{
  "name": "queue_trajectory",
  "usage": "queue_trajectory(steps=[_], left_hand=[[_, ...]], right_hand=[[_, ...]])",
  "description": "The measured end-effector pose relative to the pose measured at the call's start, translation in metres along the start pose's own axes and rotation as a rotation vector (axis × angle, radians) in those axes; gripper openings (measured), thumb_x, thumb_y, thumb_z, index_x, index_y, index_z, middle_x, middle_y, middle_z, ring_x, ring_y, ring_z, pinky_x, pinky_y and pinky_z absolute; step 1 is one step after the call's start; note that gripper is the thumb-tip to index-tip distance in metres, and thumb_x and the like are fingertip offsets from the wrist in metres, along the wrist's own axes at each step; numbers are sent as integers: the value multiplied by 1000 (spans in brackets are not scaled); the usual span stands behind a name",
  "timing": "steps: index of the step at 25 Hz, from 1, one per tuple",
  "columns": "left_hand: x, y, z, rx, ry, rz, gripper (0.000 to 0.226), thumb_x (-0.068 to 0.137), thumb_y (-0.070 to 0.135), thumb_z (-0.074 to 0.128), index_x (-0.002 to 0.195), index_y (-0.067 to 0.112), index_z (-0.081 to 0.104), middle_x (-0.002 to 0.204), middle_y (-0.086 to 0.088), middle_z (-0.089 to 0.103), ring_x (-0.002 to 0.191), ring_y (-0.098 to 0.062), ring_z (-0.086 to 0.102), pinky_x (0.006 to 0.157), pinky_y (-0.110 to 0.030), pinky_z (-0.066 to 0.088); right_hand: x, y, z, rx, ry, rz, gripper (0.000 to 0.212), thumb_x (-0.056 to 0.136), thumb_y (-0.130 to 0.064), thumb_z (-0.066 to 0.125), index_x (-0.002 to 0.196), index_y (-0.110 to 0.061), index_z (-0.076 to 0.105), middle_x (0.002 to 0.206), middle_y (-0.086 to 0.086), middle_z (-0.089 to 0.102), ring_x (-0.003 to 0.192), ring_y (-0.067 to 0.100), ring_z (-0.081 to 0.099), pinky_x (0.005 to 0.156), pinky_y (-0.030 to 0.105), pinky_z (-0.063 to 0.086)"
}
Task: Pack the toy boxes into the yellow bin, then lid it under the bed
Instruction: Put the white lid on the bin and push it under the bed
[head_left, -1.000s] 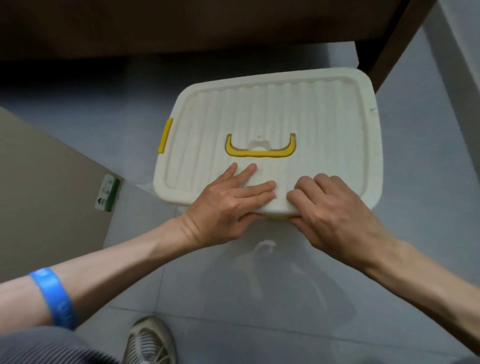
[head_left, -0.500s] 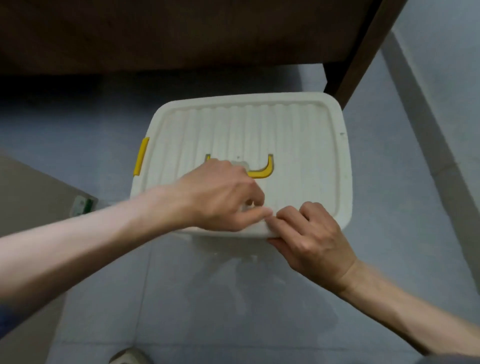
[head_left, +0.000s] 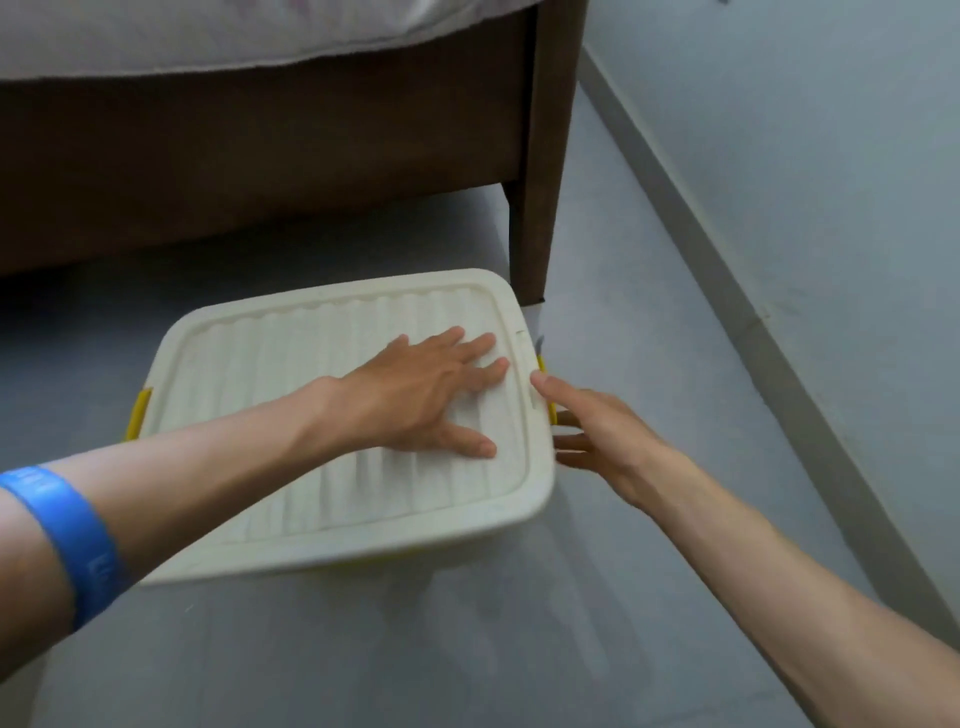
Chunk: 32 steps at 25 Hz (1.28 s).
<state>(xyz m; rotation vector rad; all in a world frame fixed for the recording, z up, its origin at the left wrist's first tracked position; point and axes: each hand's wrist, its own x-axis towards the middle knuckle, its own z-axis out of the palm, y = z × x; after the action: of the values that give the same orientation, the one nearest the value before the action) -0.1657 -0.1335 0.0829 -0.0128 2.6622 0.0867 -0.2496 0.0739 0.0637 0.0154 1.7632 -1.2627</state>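
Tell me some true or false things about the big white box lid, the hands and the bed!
1. The left hand lies flat on the ribbed cream plastic lid. True.
2. The right hand rests on the middle of the lid. False: it is at the lid's right edge, by a yellow side clip.
3. A blue wristband is on the left forearm. True.
4. The bin is fully under the dark wooden bed frame. False: it sits on the grey floor in front of it.
5. The lid is off. False: it covers the bin.
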Motion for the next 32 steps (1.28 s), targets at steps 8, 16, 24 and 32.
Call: queue_trajectory(steps=[8, 16, 24, 32], left_hand=[[-1, 0, 7, -10, 10, -19, 99, 69, 94, 26, 152, 48, -3, 163, 17, -12, 151, -15, -9, 118, -54, 6], [-21, -5, -9, -225, 83, -104, 82, 89, 73, 40, 155, 39, 4, 165, 10, -12, 150, -13, -11, 121, -47, -2], [-252, -33, 125, -1157, 531, -605, 87, 58, 69, 77, 134, 68, 33, 144, 26, 47, 130, -2, 48, 101, -27, 45], [-169, -136, 89, -924, 706, -701, 60, 79, 46, 76, 133, 36, 54, 121, 21, 63, 113, -14, 61, 87, -28, 50]], right_hand=[[12, -16, 31, -566, 511, -428, 29, 78, -37, 73, 62, -15, 63, 56, -3, 59, 52, 14, 56, 43, 25, 33], [24, -43, 18, -598, 354, -384, 30, 90, -41, 64, 112, -20, 68, 101, 3, 72, 87, 23, 64, 65, 27, 42], [-19, 62, 16, -1102, 270, -1114, 69, 90, -68, 47, 131, -15, 64, 147, 7, 53, 146, 41, 31, 110, 56, 34], [51, -27, 58, -1239, 450, -968, 62, 92, -64, 49, 130, -18, 66, 142, 8, 59, 136, 43, 44, 98, 60, 43]])
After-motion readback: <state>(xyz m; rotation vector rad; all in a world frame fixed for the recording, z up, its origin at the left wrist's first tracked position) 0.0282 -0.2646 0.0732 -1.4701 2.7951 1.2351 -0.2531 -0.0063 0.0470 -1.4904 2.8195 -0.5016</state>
